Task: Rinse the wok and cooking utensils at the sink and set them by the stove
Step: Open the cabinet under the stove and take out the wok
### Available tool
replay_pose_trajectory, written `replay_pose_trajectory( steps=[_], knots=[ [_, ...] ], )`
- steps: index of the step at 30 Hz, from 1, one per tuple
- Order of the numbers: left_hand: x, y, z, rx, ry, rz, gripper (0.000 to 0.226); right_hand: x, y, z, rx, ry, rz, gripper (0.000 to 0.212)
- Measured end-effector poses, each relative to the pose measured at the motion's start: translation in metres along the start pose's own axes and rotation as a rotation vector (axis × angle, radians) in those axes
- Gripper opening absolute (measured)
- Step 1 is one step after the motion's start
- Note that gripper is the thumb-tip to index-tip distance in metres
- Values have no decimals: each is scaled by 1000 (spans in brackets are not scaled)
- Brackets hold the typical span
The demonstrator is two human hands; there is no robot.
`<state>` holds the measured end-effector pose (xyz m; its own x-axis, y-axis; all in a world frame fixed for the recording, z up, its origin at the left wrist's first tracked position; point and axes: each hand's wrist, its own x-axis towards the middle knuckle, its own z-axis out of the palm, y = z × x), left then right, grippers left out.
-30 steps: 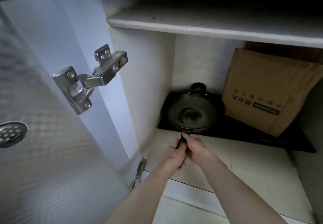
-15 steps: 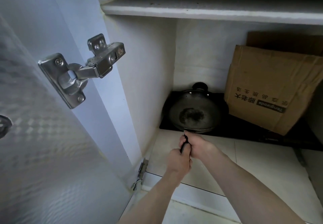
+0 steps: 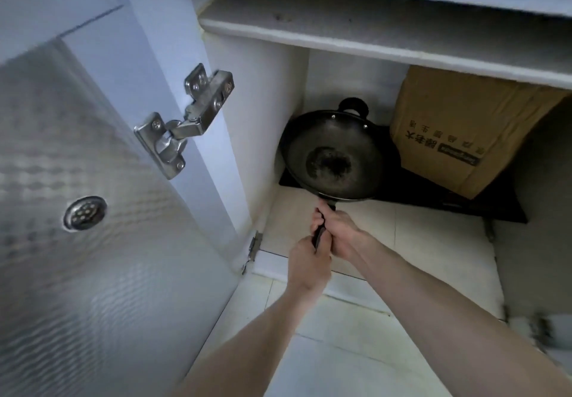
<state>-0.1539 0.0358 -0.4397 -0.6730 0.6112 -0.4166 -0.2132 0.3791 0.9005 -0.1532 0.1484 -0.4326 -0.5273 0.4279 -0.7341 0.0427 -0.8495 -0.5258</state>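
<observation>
Now | wok [image 3: 332, 158] beyond both hands | left hand [image 3: 308, 265], right hand [image 3: 339, 234] gripping handle

A round black wok [image 3: 332, 158] with a dark scorched centre tilts toward the viewer inside the cupboard, its long handle pointing outward.

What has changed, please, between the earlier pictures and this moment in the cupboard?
The wok has been pulled toward the person: its front rim now overhangs the black panel it sat on. Both hands keep their hold on the long handle, left hand nearer its end, right hand ahead. The cardboard box and open door stayed put.
</observation>
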Motion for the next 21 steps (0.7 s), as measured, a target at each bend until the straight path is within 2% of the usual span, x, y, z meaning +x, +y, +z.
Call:
replay_pose_trajectory(
  steps=[11,16,21],
  knots=[
    [-182,84,-21,-19,30,-247,48,-185,13,17,18,110,181,30],
    [-260,102,-34,42,9,-268,51,-259,29,18,-21,155,248,32],
    [-308,111,-56,97,13,-257,51,-301,57,27,-9,183,231,35]
  ],
)
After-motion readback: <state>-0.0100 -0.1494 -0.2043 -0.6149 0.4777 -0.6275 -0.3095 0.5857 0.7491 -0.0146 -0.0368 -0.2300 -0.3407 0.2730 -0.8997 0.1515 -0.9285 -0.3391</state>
